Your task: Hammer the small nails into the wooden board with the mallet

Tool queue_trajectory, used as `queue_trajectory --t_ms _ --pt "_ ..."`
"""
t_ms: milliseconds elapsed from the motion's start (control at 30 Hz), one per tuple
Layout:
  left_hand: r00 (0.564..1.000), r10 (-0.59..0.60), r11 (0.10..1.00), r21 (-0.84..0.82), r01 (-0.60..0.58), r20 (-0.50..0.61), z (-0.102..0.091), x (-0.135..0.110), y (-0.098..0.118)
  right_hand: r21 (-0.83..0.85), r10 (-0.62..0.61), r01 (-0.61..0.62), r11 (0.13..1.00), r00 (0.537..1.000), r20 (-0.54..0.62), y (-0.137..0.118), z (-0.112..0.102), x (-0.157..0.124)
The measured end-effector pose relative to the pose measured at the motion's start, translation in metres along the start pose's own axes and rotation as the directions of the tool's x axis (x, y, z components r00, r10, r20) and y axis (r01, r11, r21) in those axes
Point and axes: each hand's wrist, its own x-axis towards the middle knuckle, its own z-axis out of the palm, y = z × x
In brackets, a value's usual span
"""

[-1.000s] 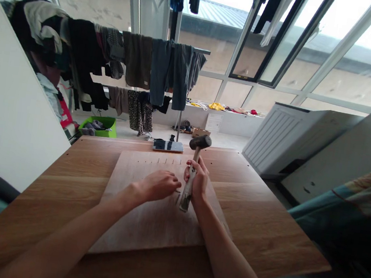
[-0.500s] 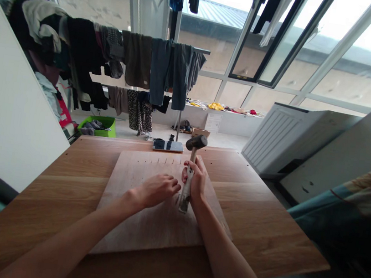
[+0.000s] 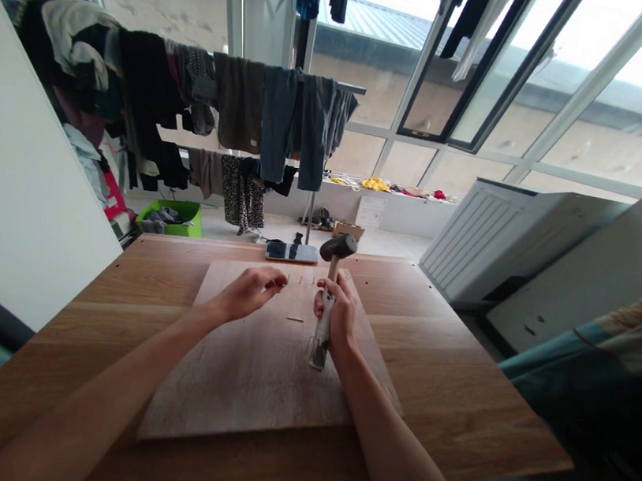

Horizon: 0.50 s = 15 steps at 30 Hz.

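Note:
My right hand [image 3: 337,306] is closed around the pale, worn handle of a hammer [image 3: 339,249], held upright with its dark head on top, over the right part of a wooden board [image 3: 252,390]. My left hand [image 3: 251,292] is over the board's upper left, fingers curled together at the row of nails; whatever they pinch is hidden. Just right of those fingertips, thin nails [image 3: 300,279] stand upright in the board. A single loose nail [image 3: 295,319] lies flat between my hands.
The board rests on a wooden table [image 3: 440,369]. A phone [image 3: 291,252] lies at the table's far edge. Beyond are a green basin [image 3: 196,219], a clothes rack with hanging trousers [image 3: 277,127], and a white ridged appliance [image 3: 466,229] on the right.
My left hand has moved left and away from me, from beside the hammer handle to the nail row, uncovering the loose nail. The board's near left corner has shifted left. My right hand stays put.

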Motion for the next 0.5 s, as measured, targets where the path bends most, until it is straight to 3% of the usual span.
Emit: queue_trajectory --t_ms 100,233,333,500 --pt "0.993 -0.096 0.995 0.03 0.098 -0.071 -0.008 -0.002 -0.023 0.019 0.003 -0.003 1.0 1.0 -0.001 0.001 0.0 0.0" --pt "0.982 -0.17 0.969 0.17 0.181 -0.078 -0.014 -0.004 -0.047 0.047 0.019 -0.019 0.999 1.0 0.005 0.001 0.0 0.0" --pt "0.981 -0.189 0.963 0.187 0.196 -0.052 -0.014 -0.002 -0.052 0.049 0.024 -0.025 0.998 1.0 0.011 0.002 0.0 -0.001" --pt "0.969 -0.234 0.971 0.03 0.236 -0.077 -0.01 0.003 -0.047 0.038 0.016 -0.016 0.999 1.0 0.017 0.001 0.001 -0.001"
